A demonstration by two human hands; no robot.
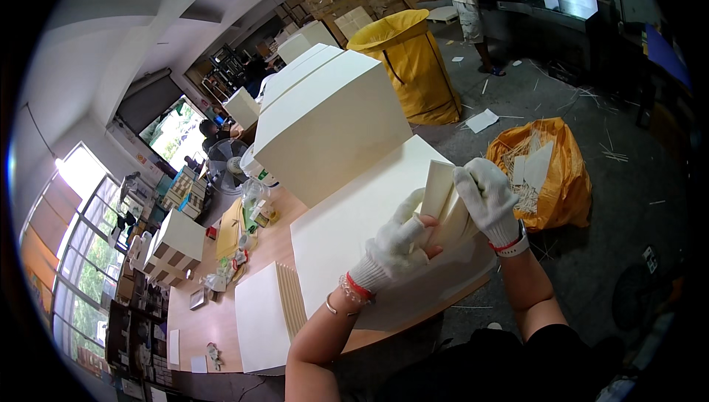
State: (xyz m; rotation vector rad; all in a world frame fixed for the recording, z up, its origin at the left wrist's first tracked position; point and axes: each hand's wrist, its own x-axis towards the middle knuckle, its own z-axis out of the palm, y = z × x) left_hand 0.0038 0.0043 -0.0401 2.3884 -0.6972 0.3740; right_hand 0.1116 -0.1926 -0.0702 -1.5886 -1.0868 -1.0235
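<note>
My left hand point(396, 248), in a white knit glove with some bare fingertips showing, is closed around the lower left side of a small bundle of cream-white card pieces point(439, 182). The gloved fingers of my right hand point(487, 196) pinch the bundle's upper right edge. The pieces look bent between my hands, and their lower part is partly covered by my fingers. Beneath them lies a large white sheet point(336, 236) on the wooden table. Behind it rises a tall block of stacked white board point(336, 125).
A lower stack of white board point(260, 318) lies left of my forearm. To the right, an orange bag point(569, 188) of scrap strips stands on the littered floor, with a tall yellow bag point(413, 73) farther back. A fan point(226, 159) stands beyond the table; a person point(468, 7) is at a machine.
</note>
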